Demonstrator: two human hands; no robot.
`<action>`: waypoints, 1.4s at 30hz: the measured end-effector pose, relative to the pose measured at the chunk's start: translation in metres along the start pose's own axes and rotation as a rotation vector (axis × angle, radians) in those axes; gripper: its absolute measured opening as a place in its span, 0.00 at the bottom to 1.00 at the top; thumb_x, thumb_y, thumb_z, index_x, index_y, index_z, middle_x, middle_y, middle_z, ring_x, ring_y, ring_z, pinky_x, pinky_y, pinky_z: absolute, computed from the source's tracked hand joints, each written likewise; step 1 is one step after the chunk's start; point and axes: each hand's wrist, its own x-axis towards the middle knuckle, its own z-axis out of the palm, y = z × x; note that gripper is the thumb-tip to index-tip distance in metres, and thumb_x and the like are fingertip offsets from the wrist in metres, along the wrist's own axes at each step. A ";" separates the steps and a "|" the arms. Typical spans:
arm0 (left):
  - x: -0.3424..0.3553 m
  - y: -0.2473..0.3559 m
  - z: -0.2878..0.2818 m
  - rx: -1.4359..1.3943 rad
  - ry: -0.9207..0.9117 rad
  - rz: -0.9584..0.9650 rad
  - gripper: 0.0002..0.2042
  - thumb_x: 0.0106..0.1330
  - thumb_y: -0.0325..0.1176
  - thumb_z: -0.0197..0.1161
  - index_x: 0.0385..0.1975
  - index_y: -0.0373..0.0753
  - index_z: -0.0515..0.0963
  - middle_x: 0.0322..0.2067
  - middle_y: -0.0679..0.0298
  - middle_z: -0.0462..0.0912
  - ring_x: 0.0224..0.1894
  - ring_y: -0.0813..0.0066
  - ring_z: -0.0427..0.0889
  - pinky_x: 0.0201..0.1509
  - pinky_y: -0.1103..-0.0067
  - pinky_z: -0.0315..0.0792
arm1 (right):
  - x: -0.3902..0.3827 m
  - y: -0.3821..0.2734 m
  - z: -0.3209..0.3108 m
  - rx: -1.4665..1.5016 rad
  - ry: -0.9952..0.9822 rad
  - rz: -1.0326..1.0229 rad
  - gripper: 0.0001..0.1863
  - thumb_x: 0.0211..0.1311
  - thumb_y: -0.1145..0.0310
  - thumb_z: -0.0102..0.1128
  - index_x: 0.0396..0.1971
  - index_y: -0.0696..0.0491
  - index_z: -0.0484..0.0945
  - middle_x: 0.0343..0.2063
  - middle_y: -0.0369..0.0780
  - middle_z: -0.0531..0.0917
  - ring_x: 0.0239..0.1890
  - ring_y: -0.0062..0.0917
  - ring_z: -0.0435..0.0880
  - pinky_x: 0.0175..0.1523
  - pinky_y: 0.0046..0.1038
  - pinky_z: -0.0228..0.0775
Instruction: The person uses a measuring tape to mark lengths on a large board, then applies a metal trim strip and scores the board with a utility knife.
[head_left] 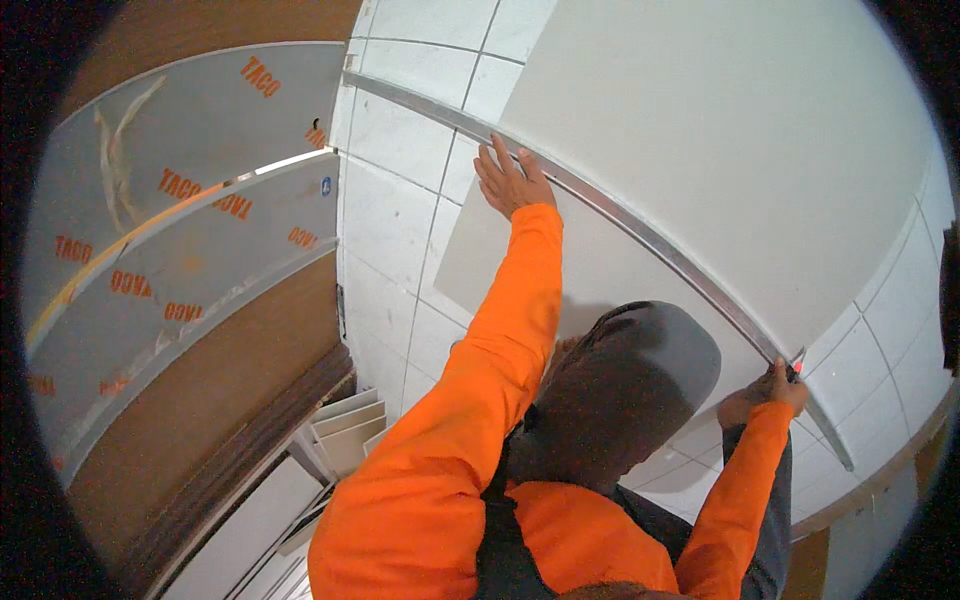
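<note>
Here the left hand [512, 178] lies flat, fingers spread, on a pale board [620, 250] just below a metal straightedge [640, 235]; the right hand [765, 392], fingers closed, grips a red-tipped tool [797, 368] at the straightedge's lower end.

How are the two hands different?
The left hand lies flat with fingers spread, pressing on the metal ruler; the right hand is curled shut around a red-tipped tool. The left hand reaches far out; the right hand stays closer in. Both have orange sleeves and sit along the ruler.
</note>
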 end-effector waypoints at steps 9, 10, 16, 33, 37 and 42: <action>0.005 -0.018 0.003 0.013 0.022 0.058 0.31 0.75 0.58 0.44 0.76 0.57 0.56 0.73 0.54 0.59 0.76 0.51 0.55 0.75 0.51 0.48 | 0.005 0.010 0.010 -0.154 0.059 -0.120 0.46 0.36 0.26 0.74 0.41 0.57 0.88 0.39 0.52 0.88 0.44 0.49 0.87 0.52 0.48 0.76; 0.004 -0.017 0.007 0.020 -0.012 0.054 0.32 0.75 0.59 0.44 0.76 0.57 0.55 0.73 0.54 0.57 0.76 0.52 0.53 0.75 0.51 0.48 | 0.005 0.012 0.009 -0.080 0.006 -0.102 0.47 0.35 0.25 0.73 0.42 0.57 0.88 0.39 0.52 0.88 0.45 0.50 0.87 0.52 0.47 0.76; 0.006 -0.021 -0.007 -0.005 -0.145 0.084 0.45 0.64 0.68 0.58 0.78 0.59 0.51 0.76 0.51 0.50 0.78 0.51 0.45 0.77 0.50 0.43 | 0.018 0.015 0.007 -0.125 -0.042 -0.043 0.50 0.32 0.20 0.70 0.39 0.56 0.88 0.37 0.52 0.88 0.42 0.51 0.87 0.49 0.47 0.77; 0.028 0.012 -0.068 0.295 -0.554 0.276 0.75 0.38 0.71 0.77 0.74 0.24 0.36 0.76 0.39 0.35 0.80 0.49 0.38 0.80 0.70 0.47 | 0.003 0.002 -0.005 -0.090 -0.062 -0.100 0.46 0.39 0.24 0.70 0.41 0.55 0.89 0.38 0.52 0.88 0.43 0.49 0.88 0.51 0.45 0.77; 0.025 0.012 -0.065 0.272 -0.572 0.232 0.76 0.39 0.70 0.78 0.74 0.24 0.33 0.76 0.40 0.33 0.80 0.49 0.36 0.81 0.70 0.44 | 0.004 0.013 0.014 -0.221 0.137 -0.126 0.45 0.38 0.23 0.68 0.43 0.51 0.89 0.38 0.51 0.88 0.43 0.50 0.87 0.53 0.46 0.77; 0.029 0.003 -0.070 0.222 -0.574 0.225 0.77 0.39 0.69 0.78 0.74 0.25 0.30 0.77 0.41 0.29 0.80 0.50 0.31 0.82 0.69 0.42 | -0.010 -0.021 -0.009 -0.107 -0.065 0.011 0.48 0.35 0.28 0.76 0.40 0.62 0.87 0.42 0.55 0.87 0.47 0.49 0.87 0.53 0.44 0.78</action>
